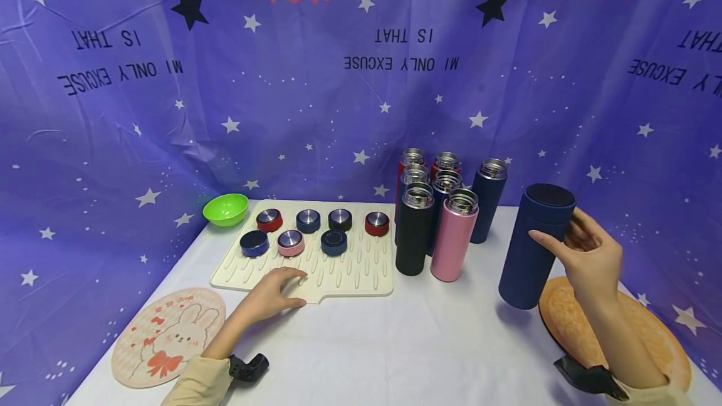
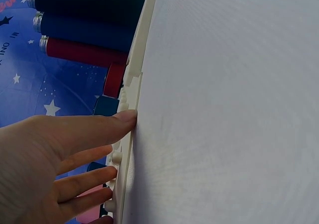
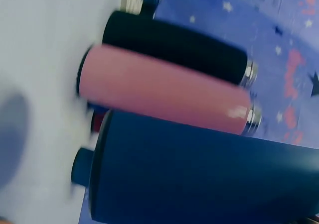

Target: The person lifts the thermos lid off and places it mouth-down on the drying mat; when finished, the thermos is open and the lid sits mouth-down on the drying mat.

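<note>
A dark blue bottle [image 1: 530, 262] with its lid [image 1: 546, 195] on is in my right hand [image 1: 592, 259]. The thumb and fingers grip it near the top, and it leans a little. In the right wrist view the same blue bottle [image 3: 199, 169] fills the lower part, close to a pink bottle [image 3: 164, 87]. My left hand [image 1: 273, 296] rests at the front edge of a cream ridged tray [image 1: 361, 274], fingers loosely spread. The left wrist view shows the thumb [image 2: 124, 117] touching the tray's edge. Several loose lids, such as a pink lid [image 1: 290, 243], lie on the tray.
Several lidless bottles stand right of the tray, among them a black bottle [image 1: 414, 237] and a pink bottle [image 1: 454, 240]. A green bowl [image 1: 225, 210] sits at the back left. A rabbit placemat [image 1: 169, 337] lies front left, an orange round mat [image 1: 648, 337] front right.
</note>
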Available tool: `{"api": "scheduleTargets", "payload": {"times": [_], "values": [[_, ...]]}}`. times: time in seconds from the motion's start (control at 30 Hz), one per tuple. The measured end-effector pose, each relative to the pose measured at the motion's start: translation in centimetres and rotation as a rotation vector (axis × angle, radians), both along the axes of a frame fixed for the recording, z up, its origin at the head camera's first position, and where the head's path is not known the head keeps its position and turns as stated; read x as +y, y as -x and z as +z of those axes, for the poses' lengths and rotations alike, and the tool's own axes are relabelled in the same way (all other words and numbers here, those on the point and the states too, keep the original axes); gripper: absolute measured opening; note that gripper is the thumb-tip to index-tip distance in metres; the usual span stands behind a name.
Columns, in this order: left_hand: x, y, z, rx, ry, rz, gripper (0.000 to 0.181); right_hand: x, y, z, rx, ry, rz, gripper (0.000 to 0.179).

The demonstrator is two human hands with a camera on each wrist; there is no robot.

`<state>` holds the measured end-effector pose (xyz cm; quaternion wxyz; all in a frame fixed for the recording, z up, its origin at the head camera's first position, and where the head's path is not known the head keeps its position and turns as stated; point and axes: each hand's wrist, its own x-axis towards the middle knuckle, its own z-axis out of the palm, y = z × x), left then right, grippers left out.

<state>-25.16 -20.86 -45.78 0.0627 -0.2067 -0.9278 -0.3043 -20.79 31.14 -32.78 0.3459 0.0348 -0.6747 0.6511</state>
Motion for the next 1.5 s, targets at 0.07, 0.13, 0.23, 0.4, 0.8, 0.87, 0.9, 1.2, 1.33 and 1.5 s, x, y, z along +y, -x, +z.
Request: {"api": "scheduleTargets", "payload": {"times": [0.07, 0.13, 0.23, 0.4, 0.8, 0.87, 0.9, 1.2, 1.33, 1.5], "values": [[0.0, 0.0, 0.0, 0.005, 0.0, -0.004, 0.052, -0.8, -0.6, -0.2, -0.008, -0.012, 0.053, 0.068], [-0.1, 0.1, -0.1, 0.01, 0.001, -0.008, 0.052, -1.6, -1.0, -0.4, -0.004, -0.034, 0.109, 0.068], [-0.1, 0.1, -0.1, 0.014, 0.0, -0.011, 0.052, -2.9, -1.4, -0.8, 0.012, -0.05, 0.188, 0.067], [-0.1, 0.0, -0.1, 0.024, -0.007, -0.016, 0.052, -4.7, -1.7, -1.5, 0.014, -0.14, 0.237, 0.066], [0.5, -0.2, 0.6, 0.046, -0.002, -0.033, 0.055, -8.0, -0.7, -3.6, -0.003, -0.189, 0.35, 0.066], [0.8, -0.3, 1.0, 0.066, -0.002, -0.049, 0.055, -8.5, -0.6, -3.7, -0.022, -0.199, 0.343, 0.067], [1.0, -0.3, 1.2, 0.075, -0.002, -0.059, 0.054, -8.7, -0.6, -3.8, -0.028, -0.201, 0.344, 0.067], [3.7, -0.3, 4.0, 0.112, -0.019, -0.155, 0.055, -10.9, 0.1, -4.4, -0.044, -0.216, 0.392, 0.066], [5.2, -0.4, 6.1, 0.126, -0.038, -0.204, 0.055, -11.6, 0.5, -4.6, -0.071, -0.219, 0.408, 0.066], [7.2, -0.7, 8.6, 0.155, -0.063, -0.249, 0.057, -12.3, 0.8, -4.6, -0.09, -0.22, 0.422, 0.066]]}}
